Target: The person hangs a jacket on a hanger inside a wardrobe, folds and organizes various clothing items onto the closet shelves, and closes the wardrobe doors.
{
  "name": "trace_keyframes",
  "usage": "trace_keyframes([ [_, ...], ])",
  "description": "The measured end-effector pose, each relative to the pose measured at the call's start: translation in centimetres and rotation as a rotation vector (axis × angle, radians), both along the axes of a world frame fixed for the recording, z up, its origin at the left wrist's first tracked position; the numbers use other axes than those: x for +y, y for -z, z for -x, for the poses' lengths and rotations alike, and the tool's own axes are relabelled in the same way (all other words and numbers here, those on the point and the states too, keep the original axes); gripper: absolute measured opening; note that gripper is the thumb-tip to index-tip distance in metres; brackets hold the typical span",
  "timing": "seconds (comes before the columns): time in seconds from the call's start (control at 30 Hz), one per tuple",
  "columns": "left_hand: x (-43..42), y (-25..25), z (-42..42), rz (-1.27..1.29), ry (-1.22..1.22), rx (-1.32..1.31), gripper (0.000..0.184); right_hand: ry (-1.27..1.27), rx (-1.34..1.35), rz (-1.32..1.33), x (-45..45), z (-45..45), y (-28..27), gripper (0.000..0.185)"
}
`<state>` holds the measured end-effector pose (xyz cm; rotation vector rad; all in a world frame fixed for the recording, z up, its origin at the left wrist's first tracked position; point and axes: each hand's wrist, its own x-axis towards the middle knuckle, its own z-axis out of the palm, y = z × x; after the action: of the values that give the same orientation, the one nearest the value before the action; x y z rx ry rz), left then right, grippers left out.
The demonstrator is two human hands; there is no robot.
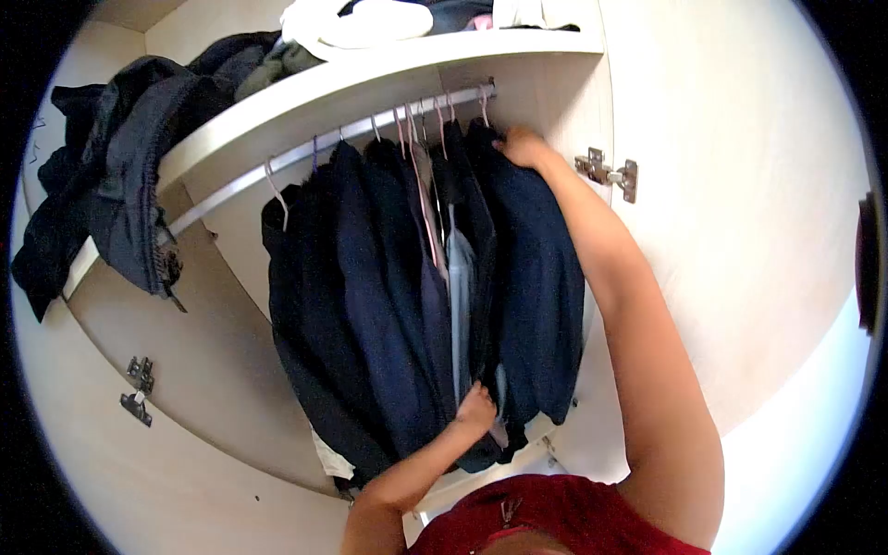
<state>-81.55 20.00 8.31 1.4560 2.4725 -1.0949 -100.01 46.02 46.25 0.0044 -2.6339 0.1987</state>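
Several dark jackets hang side by side on hangers in a wardrobe. My right hand is up near the rod's right end, its fingers closed over the shoulder of the rightmost dark navy jacket. Lower down, my left hand is closed on the front edge of a dark jacket in the right half of the row. A light blue garment shows in the gap just above that hand. The left fingertips are partly hidden by cloth.
A metal rod carries the hangers, including a pale hanger. Above it, a shelf holds white cloth and dark clothes that droop over its edge. Open doors bear hinges at right and a hinge at left.
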Motion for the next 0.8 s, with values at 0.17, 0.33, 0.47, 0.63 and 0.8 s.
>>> trace_keyframes([
  [0.17,0.2,1.3,-2.4,0.091,0.004,-0.176,0.037,0.023,0.288,0.206,0.2,0.6,2.5,0.043],
  [0.33,-0.3,7.3,-2.9,-0.093,-0.016,-0.584,0.037,0.093,0.749,-0.191,-1.6,-2.0,2.8,0.023],
  [0.47,-0.7,9.8,-4.8,-0.074,0.036,-0.813,0.042,0.115,0.476,-0.285,-1.9,-3.9,1.9,0.035],
  [0.63,-0.6,10.0,-4.5,-0.378,0.050,-1.026,0.045,0.005,0.209,0.065,-2.0,-4.3,3.8,0.067],
  [0.8,0.0,1.5,-4.6,-0.534,0.129,-0.874,0.048,-0.125,0.123,0.195,-0.2,-3.1,4.1,0.090],
])
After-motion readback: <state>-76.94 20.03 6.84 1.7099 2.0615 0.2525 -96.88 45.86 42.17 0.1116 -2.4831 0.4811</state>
